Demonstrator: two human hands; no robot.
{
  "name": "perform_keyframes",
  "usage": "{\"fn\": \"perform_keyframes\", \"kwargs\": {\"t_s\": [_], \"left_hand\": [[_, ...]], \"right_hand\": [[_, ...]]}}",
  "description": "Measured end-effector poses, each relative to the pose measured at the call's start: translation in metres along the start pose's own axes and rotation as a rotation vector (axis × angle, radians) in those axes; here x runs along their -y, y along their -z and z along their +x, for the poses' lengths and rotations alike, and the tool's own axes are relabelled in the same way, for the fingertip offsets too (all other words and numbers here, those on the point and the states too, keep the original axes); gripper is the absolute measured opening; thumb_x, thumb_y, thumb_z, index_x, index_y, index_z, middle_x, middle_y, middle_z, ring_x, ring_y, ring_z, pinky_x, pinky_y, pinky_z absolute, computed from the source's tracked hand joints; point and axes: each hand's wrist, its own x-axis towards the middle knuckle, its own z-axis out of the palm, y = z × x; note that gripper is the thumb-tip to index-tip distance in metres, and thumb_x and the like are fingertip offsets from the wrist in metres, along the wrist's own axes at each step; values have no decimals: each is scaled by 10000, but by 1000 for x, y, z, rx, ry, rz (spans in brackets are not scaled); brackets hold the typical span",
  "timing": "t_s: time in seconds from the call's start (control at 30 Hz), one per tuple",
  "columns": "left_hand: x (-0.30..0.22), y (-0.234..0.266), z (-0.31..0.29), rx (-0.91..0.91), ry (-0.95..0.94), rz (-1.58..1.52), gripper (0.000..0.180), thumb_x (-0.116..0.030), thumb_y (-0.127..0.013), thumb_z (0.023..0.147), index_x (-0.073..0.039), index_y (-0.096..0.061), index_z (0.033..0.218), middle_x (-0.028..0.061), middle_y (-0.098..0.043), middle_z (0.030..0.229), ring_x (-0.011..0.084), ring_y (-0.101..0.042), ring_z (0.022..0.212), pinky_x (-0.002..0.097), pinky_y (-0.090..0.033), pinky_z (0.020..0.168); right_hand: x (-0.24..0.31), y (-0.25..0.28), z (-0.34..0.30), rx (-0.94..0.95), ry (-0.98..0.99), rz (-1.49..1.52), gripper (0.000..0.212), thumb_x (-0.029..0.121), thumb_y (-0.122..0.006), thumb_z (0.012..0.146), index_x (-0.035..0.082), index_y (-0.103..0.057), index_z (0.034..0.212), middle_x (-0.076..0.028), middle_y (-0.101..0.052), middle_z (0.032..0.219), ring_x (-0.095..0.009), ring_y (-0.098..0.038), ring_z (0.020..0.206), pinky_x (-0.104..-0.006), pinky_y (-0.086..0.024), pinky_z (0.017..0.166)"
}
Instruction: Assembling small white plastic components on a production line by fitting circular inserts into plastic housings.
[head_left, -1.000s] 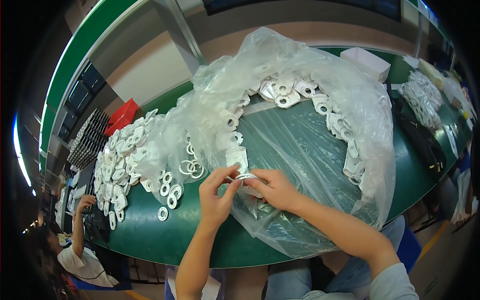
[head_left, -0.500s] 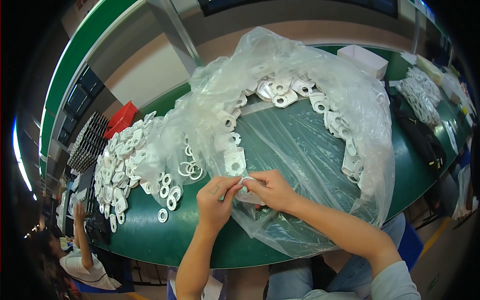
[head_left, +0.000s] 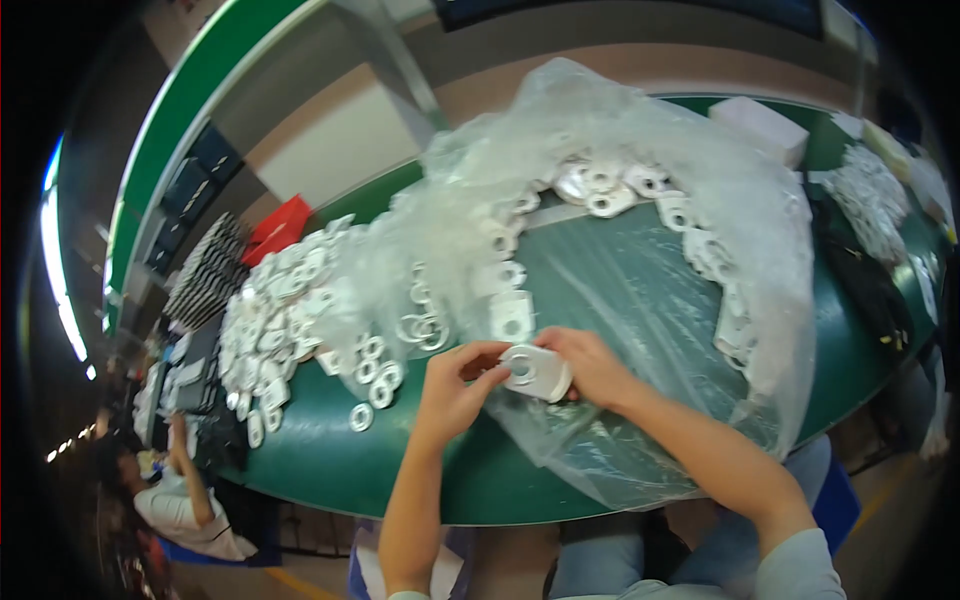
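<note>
The green counter [head_left: 320, 455] spreads beneath my left grip [head_left: 455, 388] and right grip [head_left: 588, 370]. Clear plastic sheeting [head_left: 775, 230] lies beyond them. White rings [head_left: 386, 383] and heaped white pieces [head_left: 275, 320] lie to their left, a black bag [head_left: 865, 290] well to their right.

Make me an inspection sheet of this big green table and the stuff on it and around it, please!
Surface: green table, partly covered by crumpled clear plastic.
Job's things: a flat white part with a round hole, between both hands; more white parts in an arc along the plastic; a big white heap to the left; loose white rings beside it.
Clutter: red bin, white box, black bag-like thing.
Grips: left grip on the white part's left end, right grip on its right side.
Cables: white stringy bundle at right; cannot tell whether it is cable.
Surroundings: another person at far left; blue seat at lower right.
</note>
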Motion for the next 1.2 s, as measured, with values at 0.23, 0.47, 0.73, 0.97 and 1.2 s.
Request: {"fn": "perform_keyframes", "kwargs": {"t_s": [0.23, 0.47, 0.73, 0.97, 1.2], "left_hand": [[28, 124, -59, -490, 211, 356, 157, -63, -581, 845, 27, -656, 949, 62, -655, 794, 90, -586, 698, 218, -456, 642], [22, 258, -49, -992, 105, 303, 553, -8, -559, 800, 2, -400, 1330, 226, -502, 1227, 227, -641, 776, 272, -539, 518], [31, 109, 19, -326, 106, 519, 204, -31, -611, 776, -10, -654, 975, 111, -664, 945, 175, -641, 741, 300, -501, 663], [84, 85, 17, -378, 14, 881, 201, -35, -695, 633, -48, -646, 827, 139, -593, 932, 345, -544, 924, 410, -427, 846], [78, 98, 10, -313, 39, 644, 212, 30, -625, 706, -20, -651, 910, 117, -645, 824, 217, -609, 707, 321, -477, 636]], "right_hand": [[-1, 12, -5, 58, -126, 110, 303, 248, -423, 957, 8, -601, 912, -61, -596, 794, -107, -570, 666, -228, -443, 474], [1, 7, -3, 89, -112, 44, 305, 230, -418, 953, -4, -605, 895, -65, -609, 827, -115, -575, 698, -224, -456, 499], [8, 14, -6, 6, -3, -43, 193, 134, -479, 923, -3, -610, 889, -43, -613, 786, -99, -570, 661, -228, -464, 520], [38, 48, 8, -309, 339, -417, 125, 57, -531, 833, -2, -626, 890, -78, -619, 739, -123, -605, 630, -253, -457, 563], [40, 116, 69, -354, 59, -975, 248, 39, -541, 748, 17, -632, 978, -160, -651, 929, -291, -635, 794, -356, -495, 720]]}}
